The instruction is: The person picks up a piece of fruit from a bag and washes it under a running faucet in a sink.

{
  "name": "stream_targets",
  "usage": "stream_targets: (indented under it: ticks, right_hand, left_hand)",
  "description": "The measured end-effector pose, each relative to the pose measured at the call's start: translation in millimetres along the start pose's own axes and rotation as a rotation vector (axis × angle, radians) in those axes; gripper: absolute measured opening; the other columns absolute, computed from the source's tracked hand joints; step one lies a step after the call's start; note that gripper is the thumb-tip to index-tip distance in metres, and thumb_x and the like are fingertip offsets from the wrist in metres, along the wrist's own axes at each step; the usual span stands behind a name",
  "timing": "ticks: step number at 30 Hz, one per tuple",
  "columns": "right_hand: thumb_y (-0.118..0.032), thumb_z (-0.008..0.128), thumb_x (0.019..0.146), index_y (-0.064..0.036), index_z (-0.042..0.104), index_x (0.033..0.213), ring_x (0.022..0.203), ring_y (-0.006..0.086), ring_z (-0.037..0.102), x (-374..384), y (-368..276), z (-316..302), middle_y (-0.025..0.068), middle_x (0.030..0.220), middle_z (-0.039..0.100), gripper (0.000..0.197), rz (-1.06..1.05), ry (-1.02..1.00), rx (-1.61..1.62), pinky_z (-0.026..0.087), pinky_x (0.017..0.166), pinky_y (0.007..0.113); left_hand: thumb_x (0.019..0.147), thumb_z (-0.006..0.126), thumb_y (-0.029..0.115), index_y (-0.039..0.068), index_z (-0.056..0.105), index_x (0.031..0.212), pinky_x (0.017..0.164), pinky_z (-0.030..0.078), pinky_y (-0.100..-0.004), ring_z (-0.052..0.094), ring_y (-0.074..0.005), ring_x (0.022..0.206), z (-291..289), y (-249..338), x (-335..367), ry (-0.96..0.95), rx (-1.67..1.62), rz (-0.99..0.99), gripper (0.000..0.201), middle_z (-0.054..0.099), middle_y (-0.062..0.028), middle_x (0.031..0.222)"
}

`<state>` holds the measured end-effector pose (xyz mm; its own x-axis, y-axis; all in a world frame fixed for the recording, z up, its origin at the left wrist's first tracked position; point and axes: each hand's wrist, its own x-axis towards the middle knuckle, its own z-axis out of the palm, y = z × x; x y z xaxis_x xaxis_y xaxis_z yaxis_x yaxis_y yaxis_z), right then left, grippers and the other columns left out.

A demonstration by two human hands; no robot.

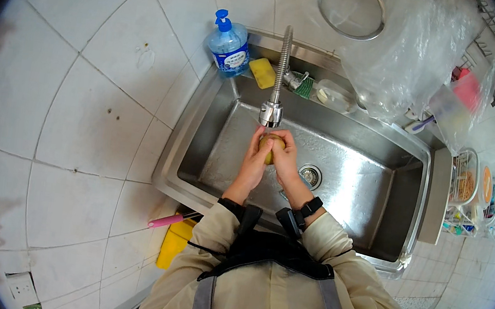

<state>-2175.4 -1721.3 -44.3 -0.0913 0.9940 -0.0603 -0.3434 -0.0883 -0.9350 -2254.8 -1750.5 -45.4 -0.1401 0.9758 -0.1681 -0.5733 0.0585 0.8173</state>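
In the head view, the person's left hand (pixel 252 162) and right hand (pixel 287 160) both curl around a rounded yellow-brown item (pixel 270 152), grasping it between them beneath a silver flexible-necked metal faucet (pixel 279 78), over a rectangular stainless-steel sink (pixel 355 186). A transparent blue pump bottle (pixel 230 47) stands beside a yellow sponge (pixel 262 73) at its rear left.

I'm standing in a kitchen, at its washing-up corner. A deep stainless-steel sink (pixel 350 195) with a round drain (pixel 310 176) sits against white tiled walls (pixel 89 113), and a flexible coiled tap (pixel 282 60) arches over the basin. Along the back edge are a blue pump bottle (pixel 228 53) and a yellow sponge (pixel 262 73). A round sieve (pixel 352 8) and clear plastic bags (pixel 405 53) hang above; to the right, a container (pixel 466 176) shows brown contents. I can't tell whether it's a household's.
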Motion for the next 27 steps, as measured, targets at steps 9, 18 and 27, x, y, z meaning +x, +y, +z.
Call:
stream_targets:
  ticks: [9, 18, 27]
  right_hand:
    - [-0.01, 0.044, 0.086, -0.0038, 0.056, 0.09, 0.082, 0.0122, 0.052, -0.5, 4.5, -10.0, 0.0054, 0.089, 0.059, 0.014, 0.022, 0.077, -0.007, 0.044, 0.074, 0.026]
    - [-0.016, 0.035, 0.093, 0.0001, 0.059, 0.094, 0.089, 0.0147, 0.054, -2.9, -5.2, -14.3, 0.009, 0.097, 0.061, 0.029, 0.052, 0.055, -0.089, 0.042, 0.082, 0.027]
    - [-0.013, 0.056, 0.086, -0.0026, 0.044, 0.12, 0.101, 0.0164, 0.052, -5.1, 3.4, -11.2, 0.0082, 0.114, 0.054, 0.038, 0.025, -0.116, 0.077, 0.039, 0.091, 0.028]
  left_hand:
    - [0.082, 0.062, 0.035, 0.012, 0.034, 0.128, 0.075, 0.047, -0.035, 0.048, -0.0171, 0.105, 7.3, 7.2, 1.0, -0.021, -0.002, -0.229, 0.059, 0.045, -0.0057, 0.116]
    - [0.087, 0.051, 0.034, 0.01, 0.044, 0.12, 0.081, 0.046, -0.0311, 0.051, -0.0165, 0.102, 2.8, -6.2, 1.6, 0.024, -0.061, -0.201, 0.041, 0.049, -0.0041, 0.113]
    - [0.094, 0.034, 0.029, 0.006, 0.046, 0.118, 0.085, 0.045, -0.0317, 0.052, -0.0193, 0.103, 0.4, -8.1, 10.1, 0.153, -0.23, -0.136, 0.035, 0.051, -0.0085, 0.113]
